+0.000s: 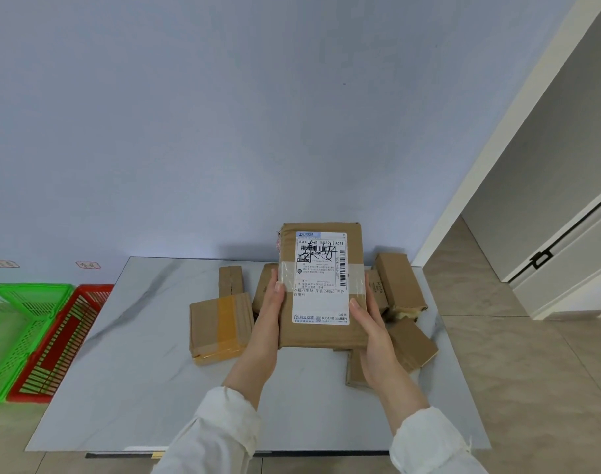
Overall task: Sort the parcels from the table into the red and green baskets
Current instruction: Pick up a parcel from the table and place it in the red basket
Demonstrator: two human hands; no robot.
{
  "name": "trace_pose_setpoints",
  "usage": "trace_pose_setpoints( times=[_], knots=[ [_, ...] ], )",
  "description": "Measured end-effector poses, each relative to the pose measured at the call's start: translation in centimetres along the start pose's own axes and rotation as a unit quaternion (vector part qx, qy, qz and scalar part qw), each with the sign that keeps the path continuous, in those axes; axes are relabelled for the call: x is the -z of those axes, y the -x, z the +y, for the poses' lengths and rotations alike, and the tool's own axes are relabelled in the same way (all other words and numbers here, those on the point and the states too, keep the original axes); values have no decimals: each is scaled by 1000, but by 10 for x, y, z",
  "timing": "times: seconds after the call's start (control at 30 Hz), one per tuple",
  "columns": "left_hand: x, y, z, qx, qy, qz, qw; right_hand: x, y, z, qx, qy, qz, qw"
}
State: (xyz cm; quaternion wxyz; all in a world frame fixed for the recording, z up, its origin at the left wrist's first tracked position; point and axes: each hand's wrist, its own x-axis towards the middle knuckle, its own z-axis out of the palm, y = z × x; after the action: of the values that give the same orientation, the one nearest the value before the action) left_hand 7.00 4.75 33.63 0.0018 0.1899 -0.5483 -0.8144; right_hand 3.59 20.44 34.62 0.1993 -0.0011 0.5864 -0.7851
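Observation:
A brown cardboard parcel with a white shipping label is held upright above the table, label towards me. My left hand grips its left edge and my right hand grips its right edge. Several more brown parcels lie on the marble table: one with yellow tape, a narrow one behind it, and a cluster at the right. The green basket and the red basket sit on the floor left of the table, side by side.
A pale blue wall stands behind the table, with two small labels above the baskets. A white door frame and a tiled floor lie to the right. The table's front edge is near my sleeves.

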Motion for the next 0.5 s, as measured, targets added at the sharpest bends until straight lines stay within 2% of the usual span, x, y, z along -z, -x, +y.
trace_pose_setpoints(
  times=[0.37, 0.5],
  knots=[
    [4, 1, -5, -3, 2, 9, 1000, -2, 5, 2, -6, 18, -5, 1000],
    [7, 12, -10, -2, 40, 75, 996, -3, 4, 12, -22, 20, -21, 999]
  ],
)
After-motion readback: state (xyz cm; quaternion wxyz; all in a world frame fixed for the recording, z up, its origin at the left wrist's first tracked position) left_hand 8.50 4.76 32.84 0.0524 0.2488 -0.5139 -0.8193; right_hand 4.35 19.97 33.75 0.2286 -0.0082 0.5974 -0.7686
